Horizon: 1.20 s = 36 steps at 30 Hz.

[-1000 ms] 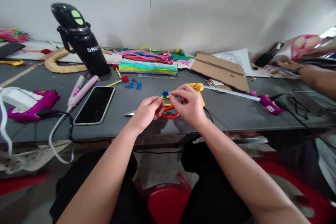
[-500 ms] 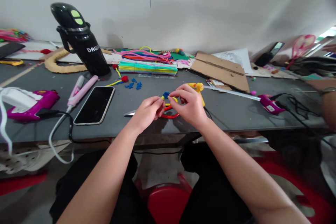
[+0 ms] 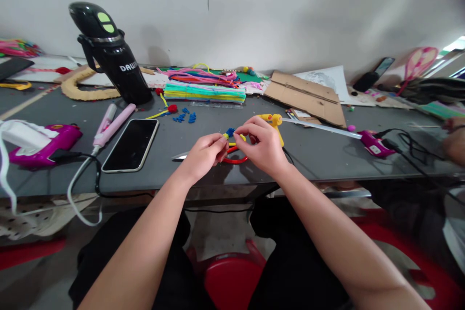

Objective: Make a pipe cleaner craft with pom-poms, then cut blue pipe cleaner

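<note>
My left hand (image 3: 208, 156) pinches a small yellow stem topped with a blue fuzzy piece (image 3: 230, 132). Close by on its right, my right hand (image 3: 262, 144) has thumb and forefinger drawn together at the blue piece; whether anything is between them is too small to tell. Scissors with red handles (image 3: 236, 160) lie on the table under both hands, their blade pointing left. A yellow glue gun (image 3: 276, 123) rests just beyond my right hand. Several blue curled pieces (image 3: 192, 118) lie near a red-tipped yellow stem (image 3: 172, 108).
A phone (image 3: 131, 146), a pink styling iron (image 3: 115, 125) and a black bottle (image 3: 119, 65) stand or lie to the left. Bundled pipe cleaners (image 3: 204, 93) and cardboard (image 3: 307, 97) are at the back. A purple power socket (image 3: 377, 144) and another person's hand (image 3: 455, 140) are right.
My hands have barely moved around the blue piece. At the far right, the other person's arm has shifted, and its hand now shows near the table.
</note>
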Tool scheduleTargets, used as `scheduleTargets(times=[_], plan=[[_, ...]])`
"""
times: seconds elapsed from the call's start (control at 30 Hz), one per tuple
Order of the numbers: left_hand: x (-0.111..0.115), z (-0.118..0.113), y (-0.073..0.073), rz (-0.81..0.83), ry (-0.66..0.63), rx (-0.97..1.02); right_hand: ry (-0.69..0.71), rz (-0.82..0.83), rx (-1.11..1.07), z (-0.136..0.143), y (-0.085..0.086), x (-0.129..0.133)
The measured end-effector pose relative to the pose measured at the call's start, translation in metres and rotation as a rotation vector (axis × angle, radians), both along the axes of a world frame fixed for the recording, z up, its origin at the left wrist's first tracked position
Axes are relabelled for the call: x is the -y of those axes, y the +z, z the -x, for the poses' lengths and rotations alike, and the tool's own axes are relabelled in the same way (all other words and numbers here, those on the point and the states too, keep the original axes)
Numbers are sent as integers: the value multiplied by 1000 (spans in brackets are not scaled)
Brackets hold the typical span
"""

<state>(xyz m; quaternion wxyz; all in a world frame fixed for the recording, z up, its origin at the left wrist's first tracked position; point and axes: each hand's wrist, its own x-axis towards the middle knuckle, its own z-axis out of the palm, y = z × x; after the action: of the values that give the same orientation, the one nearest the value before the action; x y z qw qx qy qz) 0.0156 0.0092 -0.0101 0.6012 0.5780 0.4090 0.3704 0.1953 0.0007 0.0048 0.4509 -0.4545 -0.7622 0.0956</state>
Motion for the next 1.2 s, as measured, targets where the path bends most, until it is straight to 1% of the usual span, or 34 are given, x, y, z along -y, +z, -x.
scheduleTargets(times=[0.2, 0.43, 0.57, 0.7, 0.83, 0.9, 0.93, 1.07, 1.13, 1.2], plan=[[0, 1, -1, -8, -3, -3, -3, 18, 16, 0, 2, 1], [1, 1, 1, -98, -1, -75, -11, 17, 28, 0, 2, 2], [0, 3, 0, -113, 0, -85, -15, 25, 27, 1, 3, 3], [-1, 4, -1, -56, 28, -34, -37, 32, 5, 1, 5, 2], [-1, 6, 4, 27, 89, 44, -48, 85, 4, -7, 5, 0], [0, 7, 6, 47, 114, 63, -29, 179, 40, -16, 6, -1], [1, 8, 7, 55, 122, 70, -4, 261, 77, -23, 8, -1], [0, 13, 4, 58, 146, 85, 138, 721, 344, -62, 24, 4], [-1, 15, 2, 46, 167, 78, 121, 861, 464, -83, 33, 6], [-2, 17, 1, 28, 204, 68, 40, 942, 530, -101, 36, 7]])
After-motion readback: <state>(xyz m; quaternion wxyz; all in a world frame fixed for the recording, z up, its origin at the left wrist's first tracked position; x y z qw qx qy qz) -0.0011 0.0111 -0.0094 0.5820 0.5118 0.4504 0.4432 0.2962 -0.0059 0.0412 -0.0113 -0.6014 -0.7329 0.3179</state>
